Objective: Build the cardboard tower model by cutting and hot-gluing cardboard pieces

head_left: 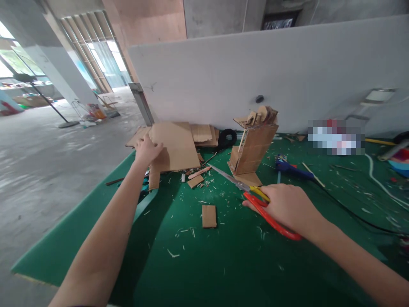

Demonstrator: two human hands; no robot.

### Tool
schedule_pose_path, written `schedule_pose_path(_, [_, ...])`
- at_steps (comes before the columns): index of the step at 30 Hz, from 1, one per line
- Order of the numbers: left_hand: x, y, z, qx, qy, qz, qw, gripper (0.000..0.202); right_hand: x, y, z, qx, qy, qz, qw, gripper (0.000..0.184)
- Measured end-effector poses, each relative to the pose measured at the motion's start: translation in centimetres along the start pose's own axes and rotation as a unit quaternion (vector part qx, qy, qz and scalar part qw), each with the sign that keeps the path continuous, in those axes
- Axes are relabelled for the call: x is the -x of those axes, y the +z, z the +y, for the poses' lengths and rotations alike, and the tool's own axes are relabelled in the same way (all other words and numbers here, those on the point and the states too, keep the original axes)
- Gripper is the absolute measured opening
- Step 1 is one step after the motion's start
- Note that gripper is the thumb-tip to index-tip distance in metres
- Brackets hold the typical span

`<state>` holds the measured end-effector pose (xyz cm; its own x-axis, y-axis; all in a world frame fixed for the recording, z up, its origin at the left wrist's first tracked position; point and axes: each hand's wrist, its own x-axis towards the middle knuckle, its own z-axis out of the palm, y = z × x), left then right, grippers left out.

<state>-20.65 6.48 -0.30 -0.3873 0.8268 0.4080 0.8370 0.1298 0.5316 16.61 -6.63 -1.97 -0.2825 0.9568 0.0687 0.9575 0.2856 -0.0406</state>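
My right hand (292, 209) is closed round the red and yellow handles of a pair of scissors (234, 181). The blades point up and left over the table and look nearly closed. At the far left, my left hand (147, 150) rests on a flat cardboard sheet (177, 147), its thumb apart from the bent fingers. Some of those fingertips are hard to see. A small cardboard rectangle (209, 216) lies in front, between my arms. Just beyond the scissors stands an upright cardboard structure (255, 147) with layered pieces on top.
Behind the sheet lie stacked cardboard pieces (203, 134) and a black tape-like ring (227, 138). A blue glue gun (292, 167) trails a black cord on the right. Scraps litter the green tabletop (191, 273); a white panel (271, 72) borders its back.
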Motion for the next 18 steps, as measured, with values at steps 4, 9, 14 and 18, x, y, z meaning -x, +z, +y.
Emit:
schedule_pose_path(4, [2.0,-1.4,2.9,-0.147,0.118,0.025,0.982,0.039,0.4,-0.2,0.4,-0.141,0.053,-0.049,0.987,0.039])
schedule_pose_path(9, [10.1,-0.2,5.6,-0.208,0.274,-0.293,0.892,0.03,0.1,-0.4,-0.9,-0.428,0.019,-0.122,0.895,0.031])
schedule_pose_path(14, [15.5,1.9,5.0,-0.218,0.311,-0.221,0.898,0.033,-2.6,0.4,-4.3,-0.428,-0.034,-0.025,0.903,0.025])
schedule_pose_path(18, [15.6,-0.8,4.4,-0.184,0.254,-0.3,0.901,0.024,-6.8,1.1,-6.2,-0.317,-0.03,0.062,0.946,0.025])
